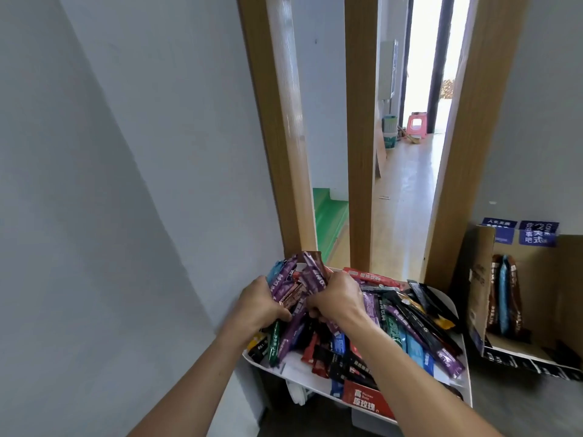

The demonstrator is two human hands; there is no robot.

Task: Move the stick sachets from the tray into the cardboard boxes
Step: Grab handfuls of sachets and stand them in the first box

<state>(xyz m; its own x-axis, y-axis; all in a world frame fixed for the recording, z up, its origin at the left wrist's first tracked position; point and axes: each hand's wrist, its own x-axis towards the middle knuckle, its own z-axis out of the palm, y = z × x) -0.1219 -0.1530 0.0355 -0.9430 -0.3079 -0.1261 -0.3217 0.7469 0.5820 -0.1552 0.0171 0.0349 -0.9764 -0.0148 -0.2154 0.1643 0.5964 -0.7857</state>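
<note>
A white tray (454, 307) holds a heap of coloured stick sachets (410, 329). Above its left part, my left hand (262, 302) and my right hand (339, 299) together grip a bunch of mostly purple sachets (303, 275), which stand up between the two hands. An open cardboard box (479, 279) stands to the right of the tray, with several sachets (504, 294) upright inside it.
A white wall runs along the left. Brown wooden door frames (361, 152) rise right behind the tray, with a corridor beyond them. A red packet (366, 397) sits at the tray's near edge. Blue labels (538, 233) hang on the wall above the box.
</note>
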